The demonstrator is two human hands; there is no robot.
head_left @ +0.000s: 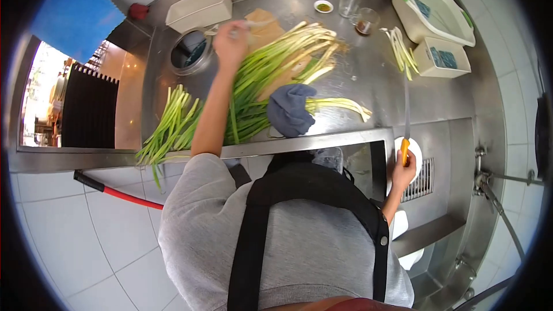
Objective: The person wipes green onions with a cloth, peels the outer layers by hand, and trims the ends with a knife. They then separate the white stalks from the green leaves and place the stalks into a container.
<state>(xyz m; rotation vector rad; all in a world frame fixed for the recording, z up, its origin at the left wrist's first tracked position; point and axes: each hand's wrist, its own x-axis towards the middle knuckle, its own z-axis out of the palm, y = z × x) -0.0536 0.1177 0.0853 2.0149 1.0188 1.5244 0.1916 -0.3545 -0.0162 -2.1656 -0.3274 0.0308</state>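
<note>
The head view looks straight down on a steel tabletop (368, 80), with a long heap of green onions (276, 63) spread across a wooden board (262, 23) at its middle.

The left hand (230, 43) reaches out over the far left end of the heap. Its fingers are curled round a pale strip (253, 23), which is too blurred to make out more closely. Just left of the heap, beside that hand, a round hole (193, 52) is set into the tabletop, and beyond the hole stands a beige box (199, 8).

The right hand (403, 173) is well to the right of the heap and nearer the person, over the sink (446, 155). It is closed tight on the orange handle of a knife (406, 129), whose blade points away from the body. A white round thing (416, 154) lies just under the hand.

A blue-grey cloth (288, 109) sits crumpled on the near edge of the heap, touching the stalks. A second bunch (173, 124) lies to the heap's near left and hangs over the tabletop's edge. To the heap's right lies a small trimmed bundle (400, 49), just beside a small white tub (440, 57) and a larger white bin (432, 8). Beyond the heap stand a small dish (324, 6) and two glasses — one clear (350, 0), one holding something brown (366, 21).
</note>
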